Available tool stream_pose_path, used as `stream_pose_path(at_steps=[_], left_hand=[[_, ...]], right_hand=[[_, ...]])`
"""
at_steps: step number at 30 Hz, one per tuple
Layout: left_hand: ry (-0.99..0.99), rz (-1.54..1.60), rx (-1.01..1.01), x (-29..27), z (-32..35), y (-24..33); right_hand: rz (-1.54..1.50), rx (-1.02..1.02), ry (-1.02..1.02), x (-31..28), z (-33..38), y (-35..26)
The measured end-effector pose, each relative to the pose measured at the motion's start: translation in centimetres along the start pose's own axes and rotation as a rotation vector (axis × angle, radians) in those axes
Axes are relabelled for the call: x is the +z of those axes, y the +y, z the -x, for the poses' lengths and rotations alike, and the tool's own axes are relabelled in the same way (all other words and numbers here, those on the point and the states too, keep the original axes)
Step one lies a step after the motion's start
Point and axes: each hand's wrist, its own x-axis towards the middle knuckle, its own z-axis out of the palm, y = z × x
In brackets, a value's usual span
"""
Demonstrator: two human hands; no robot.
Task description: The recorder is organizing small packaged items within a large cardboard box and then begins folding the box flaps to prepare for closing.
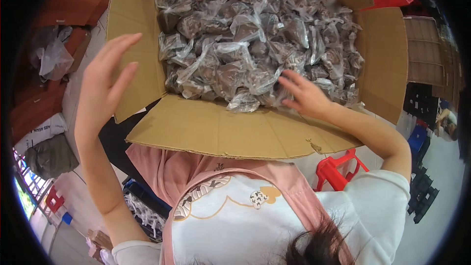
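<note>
1. Under the right hand [305, 95] lies a heap of small clear plastic bags [255, 39], each knotted round a dark brownish lump, filling a large cardboard box [382, 54].
2. The right hand rests on the near edge of the heap, fingers spread and lying flat across the bags; it touches them but has not closed on any one.
3. The left hand [100, 86] is open, fingers together and slightly curved, held in the air just beside the box's left flap [132, 29]; it does not clearly touch the cardboard and holds nothing.
4. The heap stretches away from the right hand's fingertips toward the far wall of the box, and lies to the right of the left hand, beyond the flap.
5. Judging by their look, the bags should be light and soft, the film thin and slippery, and liable to tear if dragged against its neighbours.
6. The twisted or knotted necks seem the surest place to pinch; the loose film at the sides would likely slide between the fingers.
7. Nearer the person than both hands, the front flap [235, 132] folds down over a pink apron [196, 176].
8. A red plastic stool [338, 169] stands below the right forearm.
</note>
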Motion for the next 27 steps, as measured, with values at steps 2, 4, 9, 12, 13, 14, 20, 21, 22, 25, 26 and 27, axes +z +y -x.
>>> stream_pose_path(at_steps=[2, 4, 9, 12, 13, 14, 20, 21, 22, 25, 26, 27], left_hand=[[0.195, -0.073, 0.021, 0.1, 1.3, -0.4], [0.315, -0.099, -0.009, 0.7, 1.8, -1.7], [0.429, 0.223, -0.192, 3.1, 1.9, -3.1], [0.405, 0.175, -0.197, 4.2, 1.4, -2.6], [0.375, 0.154, -0.197, 4.3, 0.9, -2.3], [0.353, 0.124, -0.201, 4.0, 0.8, -2.2], [0.359, 0.404, -0.145, 5.0, 1.0, -3.1], [0.361, 0.439, -0.159, 5.0, 0.9, -3.0], [0.362, 0.476, -0.173, 5.0, 1.0, -3.0], [0.366, 0.511, -0.178, 5.2, 1.2, -3.1], [0.366, 0.51, -0.169, 5.2, 1.1, -3.1], [0.369, 0.482, -0.164, 5.3, 1.0, -3.1]], right_hand=[[-0.069, 0.192, 0.044, -1.4, 1.2, 0.5], [-0.035, 0.459, -0.029, -1.8, 2.8, 3.0], [-0.24, 0.508, -0.23, -0.6, 1.2, 1.8], [-0.209, 0.53, -0.223, 0.9, -0.4, 0.1], [-0.172, 0.5, -0.146, 1.7, -0.2, 0.0], [-0.135, 0.458, -0.068, 2.8, 0.0, -0.1], [-0.434, 0.768, 0.039, 3.5, 0.4, -0.7], [-0.503, 0.853, 0.058, 4.9, 1.2, 0.2], [-0.573, 0.938, 0.078, 4.9, 1.0, 0.2], [-0.745, 0.982, 0.096, 4.9, 0.1, -1.7], [-0.583, 0.982, 0.011, 4.0, -0.9, -2.9], [-0.475, 0.977, 0.093, 5.2, -0.6, -2.5]])
